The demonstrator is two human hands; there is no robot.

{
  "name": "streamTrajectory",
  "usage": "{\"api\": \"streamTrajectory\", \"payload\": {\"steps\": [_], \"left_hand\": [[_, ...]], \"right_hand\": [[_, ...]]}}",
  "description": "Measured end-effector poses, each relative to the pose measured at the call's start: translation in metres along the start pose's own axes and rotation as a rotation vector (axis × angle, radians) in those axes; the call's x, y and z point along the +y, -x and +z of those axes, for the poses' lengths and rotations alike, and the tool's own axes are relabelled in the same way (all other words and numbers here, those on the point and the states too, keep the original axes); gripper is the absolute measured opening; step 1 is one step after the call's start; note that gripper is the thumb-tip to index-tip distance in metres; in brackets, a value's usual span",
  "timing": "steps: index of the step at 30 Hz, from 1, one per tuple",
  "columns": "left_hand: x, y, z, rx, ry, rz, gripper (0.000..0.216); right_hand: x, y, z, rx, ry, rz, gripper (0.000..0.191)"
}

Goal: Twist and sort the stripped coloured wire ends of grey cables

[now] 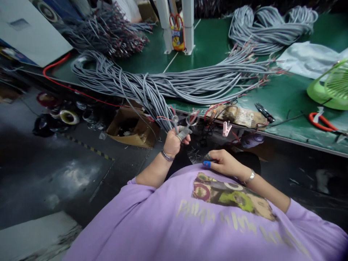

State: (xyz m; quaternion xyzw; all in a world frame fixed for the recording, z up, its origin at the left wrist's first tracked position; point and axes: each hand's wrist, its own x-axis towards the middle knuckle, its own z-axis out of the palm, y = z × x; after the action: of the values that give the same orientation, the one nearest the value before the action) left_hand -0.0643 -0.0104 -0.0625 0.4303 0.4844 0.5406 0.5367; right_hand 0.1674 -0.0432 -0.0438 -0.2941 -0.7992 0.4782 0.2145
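Note:
My left hand (173, 142) is at the table's front edge, its fingers closed around the end of a grey cable (175, 125). Grey tape wraps a finger of that hand. Behind it, a thick bundle of grey cables (146, 88) droops over the edge, with thin red and white wire ends showing near the fingers. My right hand (224, 163) is curled in front of my body, right of the left one and apart from the cables. Blue tape covers its thumb tip. What lies between its fingers, if anything, is hidden.
On the green table (209, 59) are a coiled cable bundle (269, 29), a pile of cut cables (106, 32), a green fan (330, 87), red-handled pliers (322, 121) and a black cutter (265, 111). A pink clip (226, 128) hangs at the edge. Below stands a cardboard box (133, 127).

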Motion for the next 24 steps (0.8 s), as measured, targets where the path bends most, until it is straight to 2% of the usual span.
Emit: {"api": "streamTrajectory", "payload": {"steps": [3, 7, 10, 14, 17, 24], "left_hand": [[-0.007, 0.009, 0.005, -0.038, -0.239, 0.112, 0.043], [-0.023, 0.020, 0.014, 0.009, -0.623, 0.429, 0.032], [-0.033, 0.022, 0.016, 0.016, -0.833, 0.629, 0.027], [-0.040, 0.021, 0.012, -0.033, -0.916, 0.797, 0.024], [-0.039, 0.020, 0.011, -0.023, -0.896, 0.766, 0.021], [-0.028, 0.019, 0.014, -0.022, -0.616, 0.402, 0.032]], "right_hand": [[-0.007, 0.001, 0.001, 0.135, 0.002, 0.107, 0.046], [-0.009, -0.014, 0.001, 0.426, 0.003, 0.265, 0.058], [-0.002, -0.026, 0.002, 0.511, -0.022, 0.327, 0.061], [0.006, -0.031, 0.006, 0.574, -0.116, 0.323, 0.056], [0.006, -0.028, 0.013, 0.604, -0.178, 0.284, 0.049], [0.000, -0.029, 0.023, 0.669, -0.243, 0.181, 0.042]]}}
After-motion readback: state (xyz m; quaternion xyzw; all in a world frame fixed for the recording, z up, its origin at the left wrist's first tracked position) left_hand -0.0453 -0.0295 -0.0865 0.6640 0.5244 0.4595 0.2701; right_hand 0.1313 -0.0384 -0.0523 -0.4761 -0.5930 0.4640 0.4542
